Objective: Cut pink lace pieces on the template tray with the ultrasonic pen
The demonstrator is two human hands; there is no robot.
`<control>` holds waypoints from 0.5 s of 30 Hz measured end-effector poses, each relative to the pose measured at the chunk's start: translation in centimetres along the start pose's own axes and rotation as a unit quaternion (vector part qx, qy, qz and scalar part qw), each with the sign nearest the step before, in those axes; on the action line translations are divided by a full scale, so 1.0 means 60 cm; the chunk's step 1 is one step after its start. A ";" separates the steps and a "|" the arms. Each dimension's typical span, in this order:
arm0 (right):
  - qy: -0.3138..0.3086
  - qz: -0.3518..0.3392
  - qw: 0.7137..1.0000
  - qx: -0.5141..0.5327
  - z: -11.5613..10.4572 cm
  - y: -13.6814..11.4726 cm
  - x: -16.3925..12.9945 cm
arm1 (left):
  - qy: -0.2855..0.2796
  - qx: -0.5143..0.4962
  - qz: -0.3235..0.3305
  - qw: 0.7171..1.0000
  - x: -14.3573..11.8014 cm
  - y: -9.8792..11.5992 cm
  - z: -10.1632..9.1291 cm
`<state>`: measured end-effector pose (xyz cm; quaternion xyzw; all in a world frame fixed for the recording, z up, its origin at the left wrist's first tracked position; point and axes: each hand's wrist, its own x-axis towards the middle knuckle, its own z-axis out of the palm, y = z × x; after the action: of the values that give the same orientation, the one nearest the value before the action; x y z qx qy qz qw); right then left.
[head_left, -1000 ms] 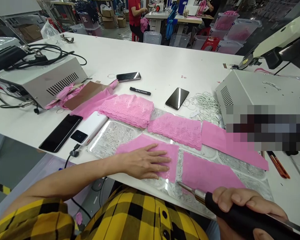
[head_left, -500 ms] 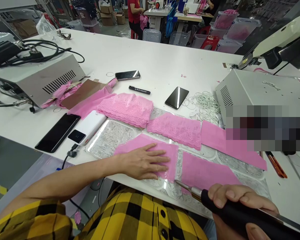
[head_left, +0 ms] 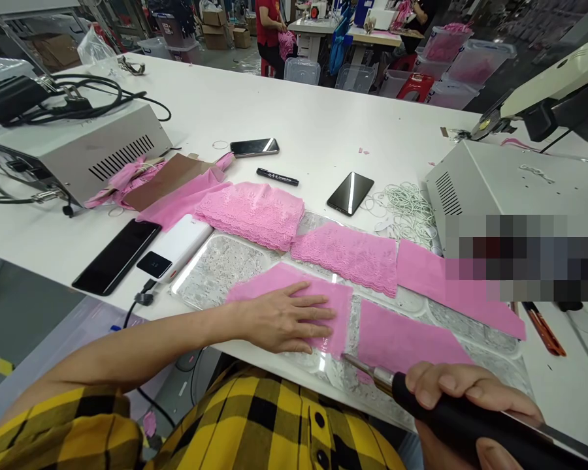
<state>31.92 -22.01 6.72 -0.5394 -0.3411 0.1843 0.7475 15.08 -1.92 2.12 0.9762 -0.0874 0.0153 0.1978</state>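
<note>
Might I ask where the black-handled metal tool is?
The tool is in the right hand, lower right in the head view, tip near flat pink fabric.

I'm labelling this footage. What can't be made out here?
All in the head view:
Pink piece under the left hand: partly covered by it.
Black-handled tool: rear end cut off by the lower right corner.
White device's display: too small to read.
Grey box at right: front partly pixelated.
</note>
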 end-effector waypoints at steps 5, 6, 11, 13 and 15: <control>-0.027 -0.029 0.999 0.003 0.005 -0.001 0.010 | -0.005 0.014 0.004 1.000 0.000 0.000 -0.001; -0.034 -0.034 0.999 0.006 0.005 -0.002 0.012 | -0.007 0.016 0.003 1.000 0.000 0.000 -0.002; -0.042 -0.030 0.999 -0.017 0.002 -0.007 0.017 | -0.016 0.019 0.004 1.000 0.001 -0.001 -0.003; -0.040 -0.026 0.999 -0.019 0.003 -0.008 0.017 | -0.015 0.013 0.004 1.000 0.002 -0.001 -0.004; -0.038 -0.023 0.999 -0.009 0.006 -0.007 0.015 | -0.010 0.006 0.003 1.000 0.004 0.000 -0.005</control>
<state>32.24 -21.33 7.44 -0.5304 -0.3828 0.1841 0.7336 15.33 -1.81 2.41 0.9771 -0.0923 0.0063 0.1914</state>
